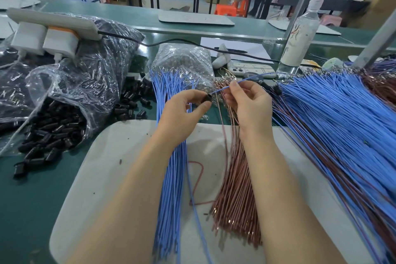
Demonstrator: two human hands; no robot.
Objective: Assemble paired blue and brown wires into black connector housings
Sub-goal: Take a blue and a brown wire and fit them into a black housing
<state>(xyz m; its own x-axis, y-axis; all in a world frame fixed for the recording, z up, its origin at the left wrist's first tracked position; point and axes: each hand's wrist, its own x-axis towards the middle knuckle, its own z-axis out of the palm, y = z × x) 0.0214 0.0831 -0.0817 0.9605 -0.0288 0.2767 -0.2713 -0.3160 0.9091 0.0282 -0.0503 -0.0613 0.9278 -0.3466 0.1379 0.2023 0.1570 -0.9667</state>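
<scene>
A small black tubular housing is held above the far edge of the grey mat, pinched by the curled left hand. The right hand pinches a thin blue wire at the housing's mouth. Below lie a blue bundle and a coppery brown bundle. At the left, a crinkled bag spills housings.
</scene>
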